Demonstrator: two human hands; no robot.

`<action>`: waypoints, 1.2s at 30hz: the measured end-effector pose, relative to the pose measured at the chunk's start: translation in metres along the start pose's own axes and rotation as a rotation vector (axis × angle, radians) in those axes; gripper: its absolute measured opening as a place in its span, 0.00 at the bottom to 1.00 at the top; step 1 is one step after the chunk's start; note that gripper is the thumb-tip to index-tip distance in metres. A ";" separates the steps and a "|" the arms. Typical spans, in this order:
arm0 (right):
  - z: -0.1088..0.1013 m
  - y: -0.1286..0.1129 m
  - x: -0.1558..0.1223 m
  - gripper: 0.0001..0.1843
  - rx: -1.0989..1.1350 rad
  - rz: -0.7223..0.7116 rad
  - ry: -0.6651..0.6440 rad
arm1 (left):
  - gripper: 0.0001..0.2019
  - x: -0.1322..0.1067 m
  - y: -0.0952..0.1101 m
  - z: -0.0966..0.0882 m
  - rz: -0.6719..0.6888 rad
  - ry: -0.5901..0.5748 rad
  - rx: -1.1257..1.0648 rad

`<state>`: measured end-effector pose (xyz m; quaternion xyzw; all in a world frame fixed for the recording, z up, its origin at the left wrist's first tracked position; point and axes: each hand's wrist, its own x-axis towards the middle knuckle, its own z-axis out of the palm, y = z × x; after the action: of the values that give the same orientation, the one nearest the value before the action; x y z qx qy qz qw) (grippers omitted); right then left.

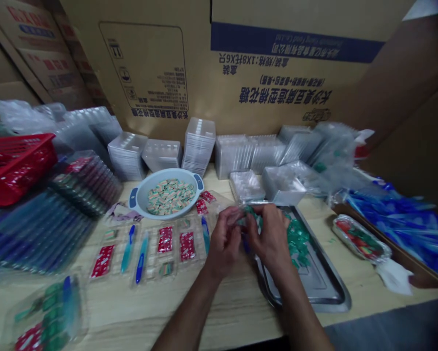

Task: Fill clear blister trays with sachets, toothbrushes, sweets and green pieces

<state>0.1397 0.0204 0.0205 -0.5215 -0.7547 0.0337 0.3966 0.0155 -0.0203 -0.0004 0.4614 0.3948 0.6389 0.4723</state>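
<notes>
My left hand [224, 239] and my right hand [268, 236] meet over the near end of a clear plastic blister tray [160, 243] that holds red packets and blue toothbrush-like sticks. Both hands are closed in a pinch around small green wrapped candies [250, 218], blurred by motion. Just to the right lies a metal tray [321, 282] with a heap of green wrapped candies [297, 239]. Behind the blister tray stands a pale blue bowl [167, 195] of striped candies.
Stacks of empty clear trays [199, 144] line the back against big cardboard boxes [219, 63]. A red basket [16, 165] and filled packs [58, 214] sit left. Blue wrapped items [405, 219] fill a box at right. A filled pack [47, 317] lies near left.
</notes>
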 end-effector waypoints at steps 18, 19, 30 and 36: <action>-0.025 0.085 -0.041 0.18 0.150 0.264 0.115 | 0.23 0.022 -0.009 -0.014 -0.274 0.384 -0.309; -0.023 0.096 -0.043 0.17 0.099 0.277 0.100 | 0.23 0.023 -0.009 -0.015 -0.274 0.393 -0.315; 0.017 0.069 -0.021 0.15 -0.360 0.117 -0.301 | 0.23 0.024 -0.007 -0.014 -0.285 0.364 -0.289; 0.030 0.072 -0.025 0.15 -0.257 0.099 -0.252 | 0.35 0.018 -0.010 -0.010 -0.225 0.342 -0.154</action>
<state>0.1784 0.0436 -0.0475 -0.5959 -0.7700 0.0212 0.2271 0.0061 -0.0011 -0.0089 0.2619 0.4683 0.6792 0.5007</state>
